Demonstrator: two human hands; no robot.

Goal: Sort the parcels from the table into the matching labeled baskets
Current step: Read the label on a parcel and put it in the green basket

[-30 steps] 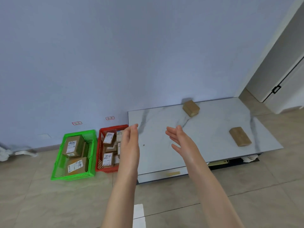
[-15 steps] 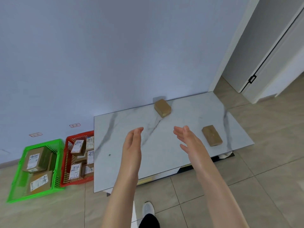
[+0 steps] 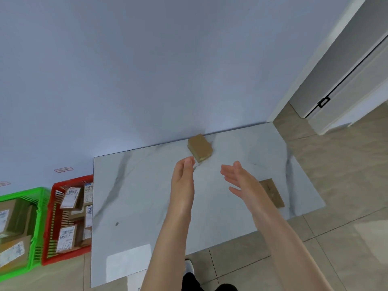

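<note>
Two bare hands reach out over a white marble-patterned table (image 3: 142, 198) set against a pale blue wall. The left hand (image 3: 182, 179) is held edge-on with its fingers straight and together, holding nothing; its fingertips are just beside the near corner of a small brown parcel (image 3: 199, 146), and contact cannot be made out. That parcel sits at twelve o'clock on the table, close to the wall. The right hand (image 3: 238, 181) is open too, palm turned toward the left hand, fingers spread, empty. A flatter brown parcel (image 3: 273, 193) lies at three o'clock on the table, partly hidden behind the right forearm.

On the tiled floor at nine o'clock from the table stand two baskets side by side. The red basket (image 3: 71, 181) is right against the table's edge and holds several labeled boxes (image 3: 70, 197). The green basket (image 3: 41, 208), farther out, touches the red one and holds larger labeled boxes (image 3: 12, 215). Small tags (image 3: 63, 169) are stuck on the wall above the baskets; their writing is too small to read. A door frame (image 3: 304, 66) stands at two o'clock.
</note>
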